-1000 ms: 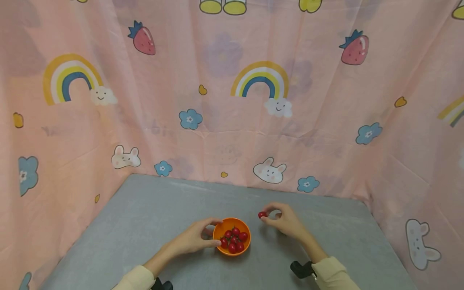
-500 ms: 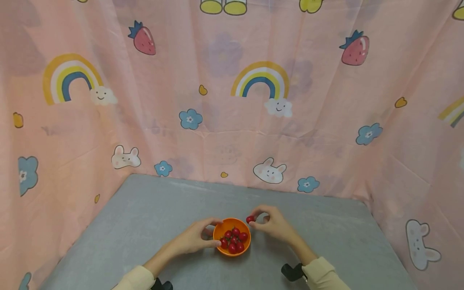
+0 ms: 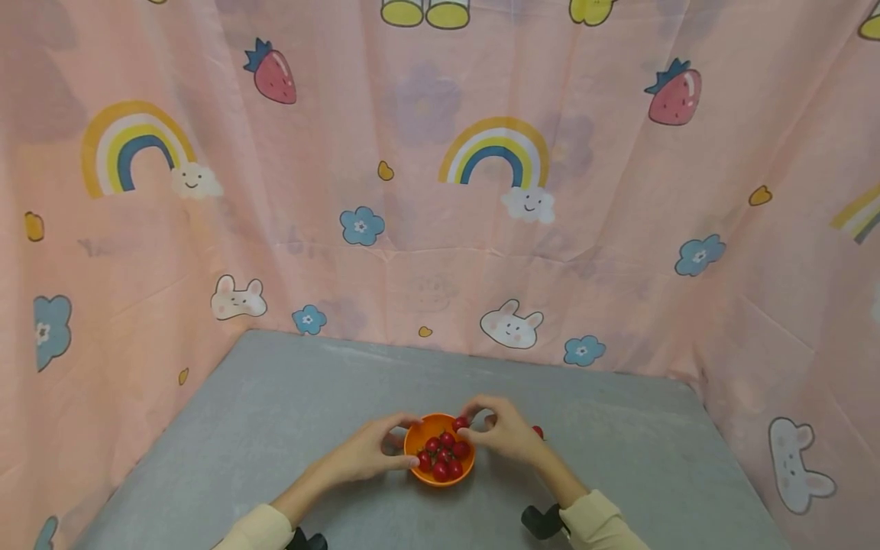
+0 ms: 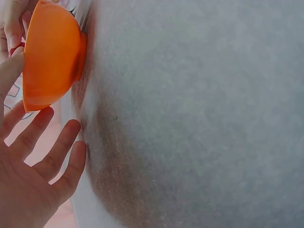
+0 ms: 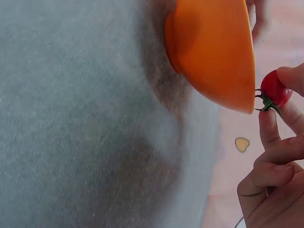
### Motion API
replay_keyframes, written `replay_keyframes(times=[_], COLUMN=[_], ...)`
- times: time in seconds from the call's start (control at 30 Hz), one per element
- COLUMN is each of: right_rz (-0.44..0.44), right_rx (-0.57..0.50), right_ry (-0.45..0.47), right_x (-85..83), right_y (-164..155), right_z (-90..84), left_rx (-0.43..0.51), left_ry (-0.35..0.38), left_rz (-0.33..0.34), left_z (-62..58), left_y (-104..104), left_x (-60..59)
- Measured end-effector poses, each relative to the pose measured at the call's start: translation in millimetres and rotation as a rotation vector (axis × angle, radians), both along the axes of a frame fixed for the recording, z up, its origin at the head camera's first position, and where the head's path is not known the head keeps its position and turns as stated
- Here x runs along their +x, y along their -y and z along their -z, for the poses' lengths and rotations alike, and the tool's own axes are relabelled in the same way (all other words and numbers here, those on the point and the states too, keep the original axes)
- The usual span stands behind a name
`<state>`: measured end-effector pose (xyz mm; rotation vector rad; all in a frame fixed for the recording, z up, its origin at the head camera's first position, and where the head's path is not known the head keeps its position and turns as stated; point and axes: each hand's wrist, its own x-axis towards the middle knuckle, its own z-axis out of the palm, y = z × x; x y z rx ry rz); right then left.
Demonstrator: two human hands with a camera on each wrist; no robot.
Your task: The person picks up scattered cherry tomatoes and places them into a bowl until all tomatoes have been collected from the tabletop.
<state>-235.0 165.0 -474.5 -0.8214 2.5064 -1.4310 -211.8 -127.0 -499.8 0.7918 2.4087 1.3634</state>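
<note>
An orange bowl [image 3: 440, 475] with several red cherry tomatoes [image 3: 443, 452] inside sits on the grey table [image 3: 275, 412], near its front. My left hand [image 3: 385, 449] grips the bowl's left side, forefinger arched over the far rim and thumb on the near rim. In the left wrist view the bowl [image 4: 52, 52] lies just beyond my spread fingers [image 4: 42, 152]. My right hand [image 3: 484, 430] pinches a cherry tomato [image 3: 459, 422] between thumb and forefinger, right over the bowl's far right rim. The right wrist view shows that tomato [image 5: 275, 89], green stem on, level with the bowl's edge [image 5: 213, 52].
One loose cherry tomato [image 3: 538, 432] lies on the table just right of my right hand. A pink cartoon-print curtain [image 3: 440, 229] closes the table in at the back and on both sides. A black wrist mount [image 3: 539, 521] shows at my right sleeve.
My right hand has carried the pinched tomato leftward from right of the bowl to over its rim, uncovering a loose tomato on the table. The left hand and bowl have stayed put.
</note>
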Motion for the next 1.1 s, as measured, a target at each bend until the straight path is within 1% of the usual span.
replay_keyframes(times=[0.13, 0.33, 0.4, 0.57, 0.8, 0.97, 1.1], right_rz=[0.004, 0.064, 0.073, 0.07, 0.102, 0.096, 0.088], right_rx=[0.005, 0.016, 0.012, -0.007, -0.001, 0.007, 0.004], right_ry=[0.022, 0.087, 0.091, 0.067, 0.046, 0.022, 0.031], right_x=[0.8, 1.9, 1.7, 0.8, 0.7, 1.6, 3.3], right_y=[2.1, -3.4, -7.7, -21.2, -42.2, -61.1, -76.6], right_z=[-0.1, -1.1, -0.4, 1.5, 3.6, 9.8, 13.1], left_rx=[0.016, 0.024, 0.023, 0.008, -0.001, -0.001, 0.0], left_ry=[0.01, 0.035, 0.038, 0.027, 0.023, 0.016, 0.014], left_rz=[0.006, -0.003, -0.007, -0.009, -0.014, -0.012, -0.011], left_z=[0.4, 0.0, 0.1, 0.5, -0.5, -0.9, -0.3], left_y=[-0.1, -0.8, -0.7, -0.4, -0.4, -0.9, -0.9], left_x=[0.1, 0.0, -0.3, -1.0, -0.2, 0.2, 0.3])
